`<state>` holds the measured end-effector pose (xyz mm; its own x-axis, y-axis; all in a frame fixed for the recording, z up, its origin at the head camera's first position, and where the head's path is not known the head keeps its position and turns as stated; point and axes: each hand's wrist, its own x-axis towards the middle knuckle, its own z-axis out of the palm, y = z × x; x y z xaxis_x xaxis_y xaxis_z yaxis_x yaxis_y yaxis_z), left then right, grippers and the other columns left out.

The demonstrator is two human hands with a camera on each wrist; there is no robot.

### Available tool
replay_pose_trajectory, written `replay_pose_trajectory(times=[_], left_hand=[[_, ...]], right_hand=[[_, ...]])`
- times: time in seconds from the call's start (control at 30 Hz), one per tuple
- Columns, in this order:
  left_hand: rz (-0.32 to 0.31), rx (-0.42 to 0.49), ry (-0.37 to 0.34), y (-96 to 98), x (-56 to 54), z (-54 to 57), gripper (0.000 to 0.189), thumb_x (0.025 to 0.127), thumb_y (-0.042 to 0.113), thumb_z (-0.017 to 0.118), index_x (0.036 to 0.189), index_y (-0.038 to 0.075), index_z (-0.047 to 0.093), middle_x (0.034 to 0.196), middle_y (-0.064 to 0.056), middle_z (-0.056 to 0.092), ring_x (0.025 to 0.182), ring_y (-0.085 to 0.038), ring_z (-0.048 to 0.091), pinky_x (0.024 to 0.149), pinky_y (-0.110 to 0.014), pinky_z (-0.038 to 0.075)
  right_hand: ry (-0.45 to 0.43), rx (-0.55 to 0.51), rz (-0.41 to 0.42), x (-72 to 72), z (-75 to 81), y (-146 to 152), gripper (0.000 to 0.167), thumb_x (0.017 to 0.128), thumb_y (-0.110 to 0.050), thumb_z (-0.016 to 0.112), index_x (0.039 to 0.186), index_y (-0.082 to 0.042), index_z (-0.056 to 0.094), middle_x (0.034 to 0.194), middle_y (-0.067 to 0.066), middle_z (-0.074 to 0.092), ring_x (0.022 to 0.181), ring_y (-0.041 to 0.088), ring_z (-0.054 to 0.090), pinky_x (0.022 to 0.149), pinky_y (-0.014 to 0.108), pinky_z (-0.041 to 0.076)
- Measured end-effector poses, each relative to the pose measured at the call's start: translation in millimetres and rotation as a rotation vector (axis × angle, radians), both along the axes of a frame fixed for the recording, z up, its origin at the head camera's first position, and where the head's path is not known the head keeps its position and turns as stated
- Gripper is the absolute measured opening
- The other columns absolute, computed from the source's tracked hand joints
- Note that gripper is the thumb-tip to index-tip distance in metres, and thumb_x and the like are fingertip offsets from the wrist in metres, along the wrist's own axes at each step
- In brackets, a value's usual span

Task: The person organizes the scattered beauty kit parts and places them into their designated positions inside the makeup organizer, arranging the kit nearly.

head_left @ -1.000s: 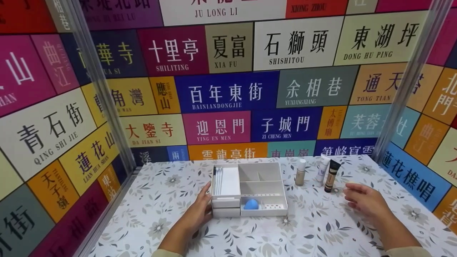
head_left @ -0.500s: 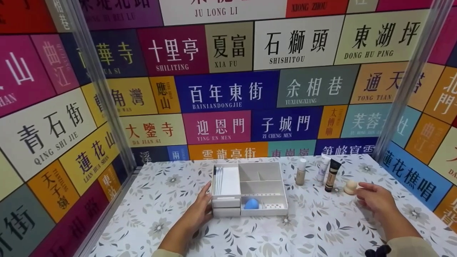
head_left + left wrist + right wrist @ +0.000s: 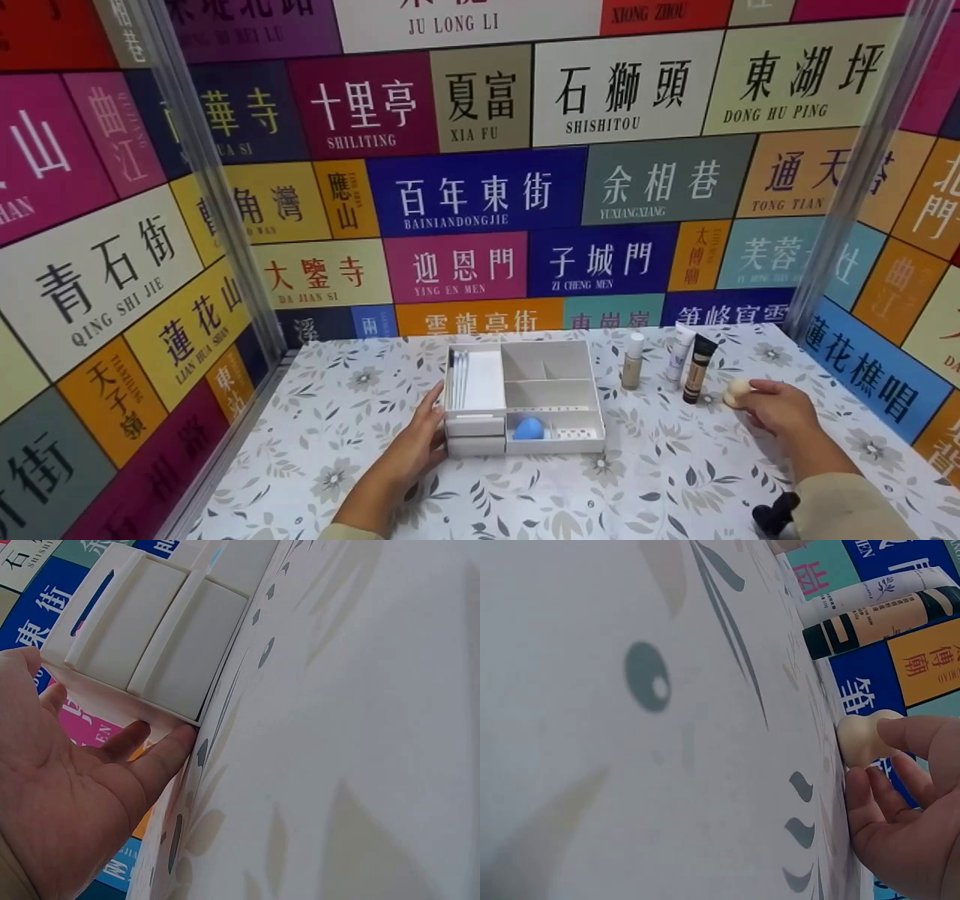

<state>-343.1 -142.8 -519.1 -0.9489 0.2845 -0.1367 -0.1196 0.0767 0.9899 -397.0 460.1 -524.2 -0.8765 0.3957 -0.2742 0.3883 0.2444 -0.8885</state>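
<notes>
Clearly, what counts is that the cream sponge [image 3: 736,394] stands to the right of the box [image 3: 555,448], well apart from it, with our right hand [image 3: 784,409] much the nearer. That hand pinches the sponge from its right side, thumb against fingers; its long axis looks close to upright, the base at the cloth [image 3: 652,465]. Our left hand [image 3: 420,439] lies with fingers spread along the box's left side, touching it and gripping nothing.

Between sponge and box, a little farther back, we see a bottle [image 3: 631,367], a white tube [image 3: 678,356] and a dark tube [image 3: 697,371], all upright; the dark one is nearest the sponge. On our side of these three, a broad stretch of cloth reaches the box's right wall. Its compartments face up, and a blue sponge [image 3: 529,429] sits in the front one.
</notes>
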Motion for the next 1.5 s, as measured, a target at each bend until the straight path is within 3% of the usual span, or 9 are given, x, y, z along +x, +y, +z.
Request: replay_pose_trajectory(times=[0.2, 0.6, 0.87, 1.03, 1.3, 1.5], left_hand=[[0.005, 0.009, -0.009, 1.5, -0.2, -0.3, 0.061, 0.113, 0.053, 0.036, 0.17, 0.049, 0.015, 0.182, -0.017, 0.006, 0.162, -0.051, 0.024, 0.131, -0.063, 0.031], [0.001, 0.005, -0.007, 1.2, 0.7, 0.8, 0.061, 0.114, 0.053, 0.036, 0.17, 0.048, 0.015, 0.182, -0.016, 0.005, 0.163, -0.051, 0.024, 0.131, -0.064, 0.03], [-0.005, 0.004, -0.006, 0.1, -0.2, 1.4, 0.061, 0.114, 0.054, 0.036, 0.17, 0.049, 0.013, 0.182, -0.016, 0.005, 0.163, -0.051, 0.024, 0.131, -0.064, 0.03], [-0.023, 0.014, 0.0, -0.6, 0.2, 1.2, 0.062, 0.114, 0.055, 0.034, 0.171, 0.047, 0.01, 0.182, -0.016, 0.003, 0.163, -0.052, 0.022, 0.131, -0.066, 0.028], [-0.014, -0.005, -0.01, -1.4, -0.4, 1.1, 0.062, 0.113, 0.056, 0.035, 0.17, 0.048, 0.011, 0.182, -0.017, 0.003, 0.162, -0.053, 0.023, 0.13, -0.066, 0.029], [-0.013, -0.006, -0.013, -1.1, -0.4, 1.1, 0.061, 0.114, 0.056, 0.033, 0.17, 0.049, 0.01, 0.182, -0.017, 0.003, 0.162, -0.053, 0.023, 0.13, -0.066, 0.03]], right_hand=[[-0.013, 0.031, 0.017, -0.3, 1.1, -3.5, 0.075, 0.1, -0.019, 0.072, 0.164, 0.0, 0.037, 0.168, 0.03, 0.035, 0.135, 0.035, 0.054, 0.073, 0.021, 0.057], [-0.005, 0.022, 0.044, 16.2, 3.7, -9.5, 0.078, 0.102, -0.033, 0.072, 0.165, -0.003, 0.037, 0.164, 0.026, 0.043, 0.112, 0.022, 0.063, 0.08, 0.026, 0.062], [-0.002, -0.035, 0.116, 28.0, 8.8, -20.3, 0.085, 0.101, -0.036, 0.074, 0.168, -0.005, 0.03, 0.167, 0.026, 0.038, 0.117, 0.023, 0.062, 0.086, 0.029, 0.061], [0.024, -0.092, 0.143, 36.4, 13.8, -33.4, 0.085, 0.101, -0.033, 0.075, 0.167, -0.005, 0.03, 0.163, 0.026, 0.042, 0.111, 0.019, 0.066, 0.09, 0.033, 0.061], [0.036, -0.117, 0.189, 41.8, 21.0, -60.0, 0.083, 0.1, -0.035, 0.077, 0.165, -0.006, 0.035, 0.161, 0.023, 0.048, 0.116, 0.019, 0.071, 0.097, 0.036, 0.061], [0.108, -0.127, 0.266, 45.7, 23.2, -82.6, 0.083, 0.1, -0.034, 0.078, 0.163, 0.0, 0.035, 0.153, 0.018, 0.056, 0.111, 0.015, 0.071, 0.097, 0.034, 0.062]])
